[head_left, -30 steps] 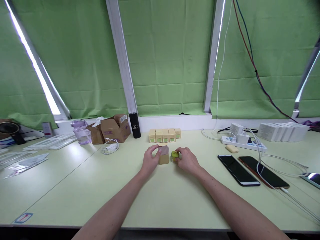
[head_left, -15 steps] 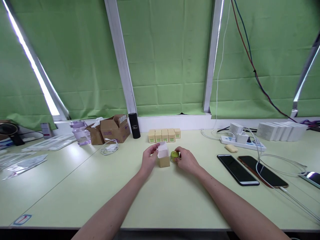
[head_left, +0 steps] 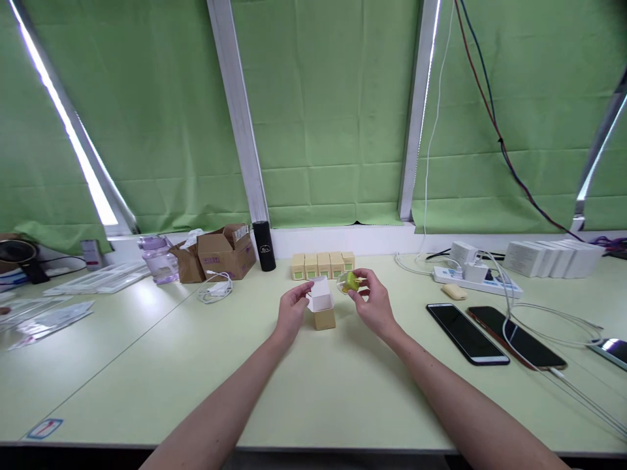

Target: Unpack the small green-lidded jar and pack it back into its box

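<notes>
A small tan carton [head_left: 324, 319] stands on the table in front of me, its white-lined lid [head_left: 321, 294] raised. With thumb and fingertips, my left hand [head_left: 291, 309] grips the left side of that lid. My right hand [head_left: 375, 302] pinches a small clear jar with a green lid [head_left: 349, 281], held tilted above the table just right of the carton. The jar's contents are too small to make out. Behind the carton, several matching tan cartons [head_left: 324, 265] are lined up in a row.
A black cylinder [head_left: 264, 246], a brown cardboard box [head_left: 226, 252] and a lilac bottle [head_left: 160, 260] stand at the back left. To the right lie phones [head_left: 467, 333], a power strip [head_left: 477, 281], white cables and several white boxes [head_left: 552, 258].
My right hand has lifted the jar off the table and tilted it. My left hand keeps its hold on the carton's lid, and the carton has barely shifted.
</notes>
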Motion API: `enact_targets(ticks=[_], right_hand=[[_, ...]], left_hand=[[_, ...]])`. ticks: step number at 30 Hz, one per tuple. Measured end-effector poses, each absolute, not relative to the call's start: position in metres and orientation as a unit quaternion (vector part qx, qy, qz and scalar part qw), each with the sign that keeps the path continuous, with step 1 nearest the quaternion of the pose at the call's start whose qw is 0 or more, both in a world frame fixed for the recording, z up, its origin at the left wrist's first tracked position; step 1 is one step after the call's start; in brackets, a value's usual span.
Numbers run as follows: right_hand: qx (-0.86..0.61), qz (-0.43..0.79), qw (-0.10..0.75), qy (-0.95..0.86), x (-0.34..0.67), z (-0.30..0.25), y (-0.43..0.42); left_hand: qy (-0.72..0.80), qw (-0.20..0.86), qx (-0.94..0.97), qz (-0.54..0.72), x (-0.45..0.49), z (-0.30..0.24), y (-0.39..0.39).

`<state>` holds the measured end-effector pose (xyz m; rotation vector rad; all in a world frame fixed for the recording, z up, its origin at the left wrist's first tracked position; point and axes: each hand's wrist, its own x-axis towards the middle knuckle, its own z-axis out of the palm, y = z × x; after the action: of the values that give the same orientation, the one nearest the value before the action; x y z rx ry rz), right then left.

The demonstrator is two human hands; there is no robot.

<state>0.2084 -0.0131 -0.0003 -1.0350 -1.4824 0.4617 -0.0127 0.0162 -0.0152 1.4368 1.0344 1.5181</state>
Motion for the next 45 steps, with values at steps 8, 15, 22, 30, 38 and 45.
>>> enact_targets(ticks=[8,15,22,30,38,45], right_hand=[[-0.352,0.198,0.628,-0.666,0.196,0.0,-0.024],[-0.359,0.212,0.569,-0.709,0.191,-0.006,-0.023],[-0.397,0.198,0.551,-0.706,0.198,-0.006,-0.018],[-0.432,0.172,0.503,-0.729,0.201,-0.006,-0.017],[-0.422,0.106,0.459,-0.775,0.198,-0.004,-0.025],[-0.431,0.085,0.425,-0.791,0.194,0.001,-0.033]], left_hand=[[0.404,0.385,0.6,0.573,-0.006,-0.013,0.006],[0.389,0.405,0.611,0.558,-0.006,-0.016,0.008],[0.395,0.395,0.611,0.561,-0.008,-0.016,0.009],[0.404,0.4,0.598,0.565,-0.007,-0.015,0.008],[0.406,0.403,0.597,0.562,-0.009,-0.017,0.009],[0.404,0.415,0.588,0.564,-0.008,-0.019,0.011]])
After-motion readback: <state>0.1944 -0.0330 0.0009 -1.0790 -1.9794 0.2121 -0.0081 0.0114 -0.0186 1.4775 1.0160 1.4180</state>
